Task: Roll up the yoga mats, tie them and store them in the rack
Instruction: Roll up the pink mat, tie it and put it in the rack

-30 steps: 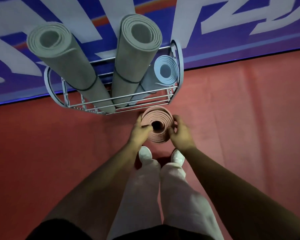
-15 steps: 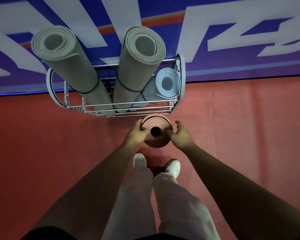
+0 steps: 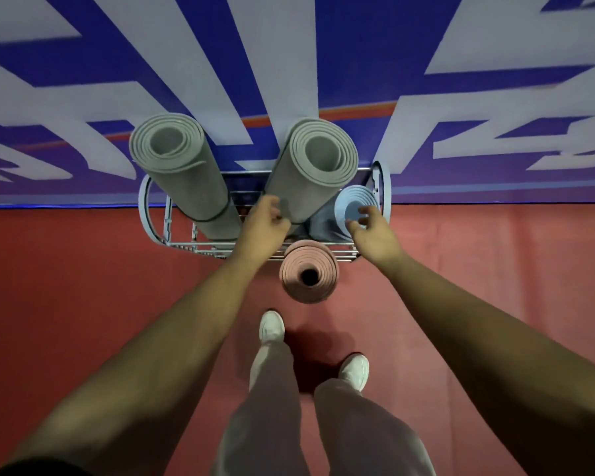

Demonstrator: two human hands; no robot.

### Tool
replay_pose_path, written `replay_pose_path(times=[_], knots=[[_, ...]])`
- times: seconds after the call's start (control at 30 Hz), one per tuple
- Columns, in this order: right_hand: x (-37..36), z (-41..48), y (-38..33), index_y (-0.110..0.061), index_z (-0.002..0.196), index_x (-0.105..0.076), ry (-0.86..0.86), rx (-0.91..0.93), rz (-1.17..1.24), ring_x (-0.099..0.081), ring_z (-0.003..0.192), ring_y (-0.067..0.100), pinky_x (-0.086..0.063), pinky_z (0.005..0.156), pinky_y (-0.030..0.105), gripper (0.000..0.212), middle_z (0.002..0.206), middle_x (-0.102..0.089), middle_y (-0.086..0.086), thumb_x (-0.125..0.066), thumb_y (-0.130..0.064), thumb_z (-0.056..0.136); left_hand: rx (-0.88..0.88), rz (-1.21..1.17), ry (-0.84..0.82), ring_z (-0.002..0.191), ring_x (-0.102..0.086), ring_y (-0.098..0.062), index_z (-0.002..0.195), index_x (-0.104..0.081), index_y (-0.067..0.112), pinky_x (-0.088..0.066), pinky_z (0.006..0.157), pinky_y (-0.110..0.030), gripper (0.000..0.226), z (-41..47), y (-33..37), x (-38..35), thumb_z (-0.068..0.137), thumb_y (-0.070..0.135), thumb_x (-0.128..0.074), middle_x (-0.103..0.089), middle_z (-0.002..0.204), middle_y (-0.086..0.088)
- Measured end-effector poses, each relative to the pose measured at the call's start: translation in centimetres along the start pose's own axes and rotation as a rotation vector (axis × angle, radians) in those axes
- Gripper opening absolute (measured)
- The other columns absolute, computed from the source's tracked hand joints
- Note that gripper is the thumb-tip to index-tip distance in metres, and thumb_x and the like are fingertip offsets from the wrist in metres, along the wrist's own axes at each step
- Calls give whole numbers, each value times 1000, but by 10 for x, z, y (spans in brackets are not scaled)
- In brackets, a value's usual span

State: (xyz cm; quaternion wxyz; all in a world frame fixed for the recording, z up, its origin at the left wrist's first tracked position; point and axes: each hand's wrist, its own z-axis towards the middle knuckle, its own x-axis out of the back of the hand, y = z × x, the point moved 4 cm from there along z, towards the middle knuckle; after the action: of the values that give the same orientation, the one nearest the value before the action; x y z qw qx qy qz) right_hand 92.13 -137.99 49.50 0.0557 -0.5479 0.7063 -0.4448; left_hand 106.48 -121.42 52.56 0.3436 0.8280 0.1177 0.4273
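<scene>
Red floor (image 3: 83, 304) bears the far wire rack (image 3: 144, 207) with left grey mat (image 3: 186, 187), right grey mat (image 3: 310, 173) and blue mat (image 3: 352, 201), the pink mat (image 3: 303, 259) upright at its near rail, apart from both hands, my left hand (image 3: 263, 228) curled against the right grey mat, grip unclear, my right hand (image 3: 371, 235) loosely spread at the blue mat.

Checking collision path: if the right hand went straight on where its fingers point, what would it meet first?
Likely the top end of the blue mat; the right hand is right by it, though depth is unclear from above.
</scene>
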Motion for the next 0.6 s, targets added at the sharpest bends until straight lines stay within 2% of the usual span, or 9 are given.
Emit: replay_pose_path(times=[0.1, 0.17, 0.23, 0.3, 0.4, 0.47, 0.5, 0.6], knots=[[-4, 24, -19, -12, 144, -42, 24, -6, 33, -54, 124, 27, -41, 101, 28, 52, 140, -53, 13, -57, -29, 96, -281, 244, 20, 127, -44, -26, 135, -47, 17, -42, 105, -37, 58, 34, 32, 12, 81, 8, -66, -41, 140, -7], [-18, 31, -21, -10, 146, -38, -37, -3, -57, -51, 127, 29, -40, 103, 30, 58, 144, -48, 14, -58, -33, 96, -419, 348, 12, 135, -32, -26, 139, -42, 18, -35, 110, -39, 66, 52, 50, 16, 79, 8, -68, -28, 154, -1], [-36, 36, -13, -11, 147, -35, -72, -15, -109, -50, 128, 32, -42, 106, 39, 64, 146, -44, 16, -59, -39, 95, -486, 364, -48, 135, -31, -27, 149, -29, 24, -35, 108, -40, 83, 64, 57, 17, 78, 10, -70, -23, 157, 2], [-45, 38, -10, -10, 144, -37, 13, -20, -28, -51, 125, 31, -41, 101, 32, 61, 142, -47, 15, -61, -36, 94, -587, 498, -112, 127, -35, -29, 153, -19, 33, -42, 101, -43, 94, 68, 60, 16, 78, 18, -74, -23, 155, 1], [-49, 39, -19, -15, 142, -39, 100, 41, 257, -58, 115, 17, -45, 88, 14, 55, 128, -54, -5, -62, -15, 92, -678, 823, -139, 121, -36, -30, 150, -31, 37, -44, 95, -43, 88, 73, 59, 15, 76, 33, -78, -21, 153, -3], [-52, 42, -29, -17, 138, -42, 97, 52, 369, -59, 108, 4, -47, 88, 13, 56, 116, -55, -18, -65, -9, 87, -707, 897, -95, 119, -37, -31, 140, -47, 33, -43, 95, -44, 73, 77, 64, 23, 74, 39, -80, -29, 146, -6], [-53, 46, -31, -15, 136, -44, 105, 31, 352, -59, 108, 5, -47, 90, 16, 56, 115, -56, -16, -67, -10, 85, -731, 925, -79, 118, -38, -31, 131, -55, 30, -42, 94, -44, 64, 78, 66, 28, 73, 41, -80, -33, 142, -7], [-54, 60, -26, -4, 137, -45, 88, -105, 1, -55, 121, 31, -45, 100, 36, 64, 132, -53, 14, -69, -25, 82, -828, 1020, -40, 113, -42, -31, 109, -63, 22, -38, 91, -44, 52, 79, 63, 43, 65, 44, -81, -43, 130, -9]])
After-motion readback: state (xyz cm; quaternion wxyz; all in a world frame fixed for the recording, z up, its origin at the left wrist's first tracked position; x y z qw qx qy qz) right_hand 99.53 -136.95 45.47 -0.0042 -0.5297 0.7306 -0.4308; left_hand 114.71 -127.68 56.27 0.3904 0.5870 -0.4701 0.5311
